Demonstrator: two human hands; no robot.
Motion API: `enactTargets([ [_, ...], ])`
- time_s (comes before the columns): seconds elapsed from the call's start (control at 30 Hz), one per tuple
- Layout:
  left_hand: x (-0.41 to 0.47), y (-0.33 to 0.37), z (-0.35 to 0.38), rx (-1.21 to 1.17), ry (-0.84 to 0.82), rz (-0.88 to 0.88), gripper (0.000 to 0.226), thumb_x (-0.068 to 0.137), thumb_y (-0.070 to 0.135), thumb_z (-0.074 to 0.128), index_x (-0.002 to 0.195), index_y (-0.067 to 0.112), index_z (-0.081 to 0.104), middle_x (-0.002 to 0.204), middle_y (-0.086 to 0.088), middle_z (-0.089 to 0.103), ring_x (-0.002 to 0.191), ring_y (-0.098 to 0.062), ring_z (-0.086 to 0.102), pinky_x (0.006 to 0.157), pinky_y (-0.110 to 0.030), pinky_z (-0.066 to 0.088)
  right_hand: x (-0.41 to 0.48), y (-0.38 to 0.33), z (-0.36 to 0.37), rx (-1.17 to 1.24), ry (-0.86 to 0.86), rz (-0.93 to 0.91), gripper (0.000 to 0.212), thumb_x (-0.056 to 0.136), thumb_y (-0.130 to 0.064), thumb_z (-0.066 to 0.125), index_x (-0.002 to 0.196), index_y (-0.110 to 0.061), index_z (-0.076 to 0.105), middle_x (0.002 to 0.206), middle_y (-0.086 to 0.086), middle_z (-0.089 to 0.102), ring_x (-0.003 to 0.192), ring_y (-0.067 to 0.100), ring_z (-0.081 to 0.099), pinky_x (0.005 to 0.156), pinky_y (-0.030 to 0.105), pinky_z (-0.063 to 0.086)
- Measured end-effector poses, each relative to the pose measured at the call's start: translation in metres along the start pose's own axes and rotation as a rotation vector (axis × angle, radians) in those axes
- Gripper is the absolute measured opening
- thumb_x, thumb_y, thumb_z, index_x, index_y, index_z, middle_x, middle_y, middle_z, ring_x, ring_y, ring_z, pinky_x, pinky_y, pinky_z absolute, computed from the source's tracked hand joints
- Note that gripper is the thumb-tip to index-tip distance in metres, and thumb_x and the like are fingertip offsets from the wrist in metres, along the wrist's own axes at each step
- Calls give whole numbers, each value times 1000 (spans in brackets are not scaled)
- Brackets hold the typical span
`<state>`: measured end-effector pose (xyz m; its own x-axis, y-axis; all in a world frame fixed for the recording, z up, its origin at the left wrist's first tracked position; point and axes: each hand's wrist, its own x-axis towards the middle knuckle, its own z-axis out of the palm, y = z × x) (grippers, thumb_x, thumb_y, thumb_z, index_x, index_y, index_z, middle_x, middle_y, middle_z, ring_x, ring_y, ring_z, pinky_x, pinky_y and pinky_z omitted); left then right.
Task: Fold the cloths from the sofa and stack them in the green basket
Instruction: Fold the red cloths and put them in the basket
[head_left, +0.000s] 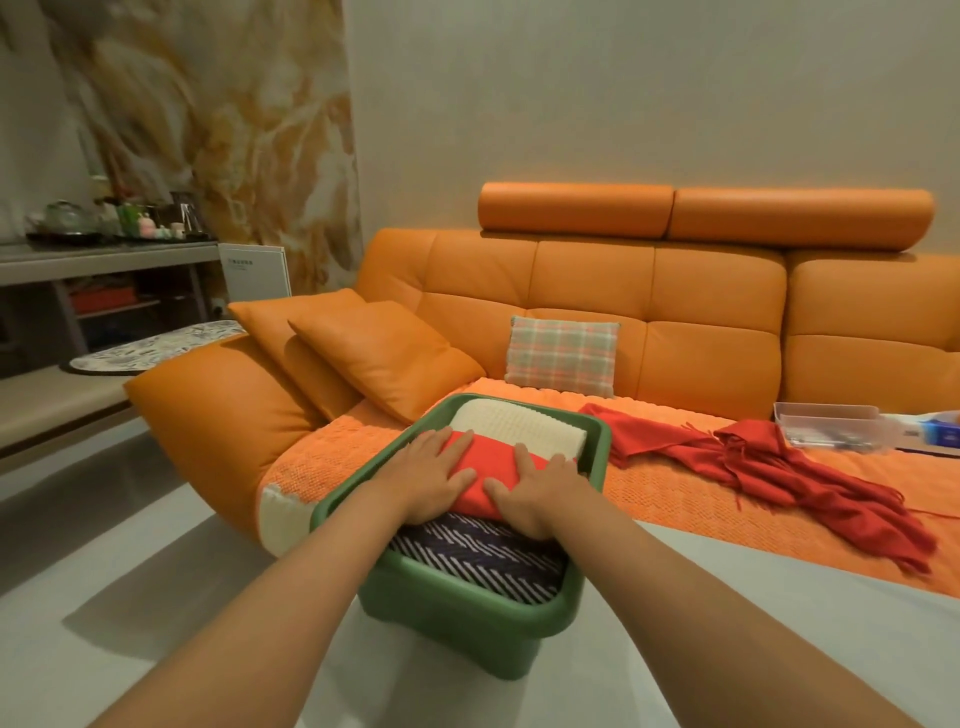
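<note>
Pressing a folded red cloth (488, 467) down in the green basket (467, 639)

Head view: the left hand (434, 475) and the right hand (535, 491) lie side by side on the folded red cloth, palms down. Each grip is wide, with fingers nearly straight, pressing on the fabric rather than closing round it. The red cloth sits on top of the stack inside the basket. A cream knitted cloth (519, 428) shows at the far end beneath it, and a dark cloth with white stripes (478, 556) shows at the near end. The basket stands at the front edge of the orange sofa (701, 312); what bears its near end cannot be told. To the right of the basket a red fringed scarf (779, 467) lies unfolded and rumpled across the orange knitted throw (675, 493) that covers the seat. A plaid cushion (563, 356) leans against the backrest behind the basket, and two orange cushions (384, 353) rest at the sofa's left end. A clear plastic box (831, 426) sits on the seat at the far right.
</note>
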<state>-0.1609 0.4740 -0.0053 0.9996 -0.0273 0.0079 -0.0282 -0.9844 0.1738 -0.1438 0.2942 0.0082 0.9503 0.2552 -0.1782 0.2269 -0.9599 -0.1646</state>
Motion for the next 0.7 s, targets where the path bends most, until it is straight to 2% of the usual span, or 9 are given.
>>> enactTargets([
  [0.13,3,-2,4,-50,-82,-21,67,101,59,28,157,37,0,166,2,-2,152,-19,-4,122,-43,3,-9,-3,10,-93,-24,42,93,86,-83,15,157,-30,-13,161,30,10,146,44,23,118,47,22],
  [0.2,8,-6,6,-61,-144,-32,67,100,62,25,157,37,0,166,2,-3,152,-19,-4,123,-44,2,-10,-5,11,-118,-46,48,93,87,-83,13,157,-28,-14,161,29,10,147,42,24,118,46,22],
  [0.33,15,-3,2,7,-189,-43,66,100,60,27,157,33,6,166,-2,5,152,-20,3,123,-45,5,-10,-6,10,-139,-99,65,90,89,-80,13,156,-28,-20,162,28,-6,151,42,7,122,47,10],
  [0.47,14,19,-6,246,-36,-15,60,101,43,27,157,22,17,164,-7,12,151,-24,8,122,-48,4,-2,-8,8,-119,-82,55,87,94,-73,14,158,-21,-14,161,25,-16,150,42,-12,121,54,-4],
  [0.57,11,14,1,133,42,21,60,103,45,25,158,24,14,165,-5,9,151,-23,7,122,-46,6,8,-10,5,-23,-45,32,85,96,-69,12,159,-15,-6,164,18,-17,151,34,-17,119,60,-8],
  [0.7,13,2,8,-3,-11,-7,61,102,54,27,157,32,10,166,-1,7,152,-22,4,123,-42,4,14,-11,16,11,-55,21,86,94,-72,11,158,-20,-12,164,15,-18,151,34,-16,119,61,-7],
])
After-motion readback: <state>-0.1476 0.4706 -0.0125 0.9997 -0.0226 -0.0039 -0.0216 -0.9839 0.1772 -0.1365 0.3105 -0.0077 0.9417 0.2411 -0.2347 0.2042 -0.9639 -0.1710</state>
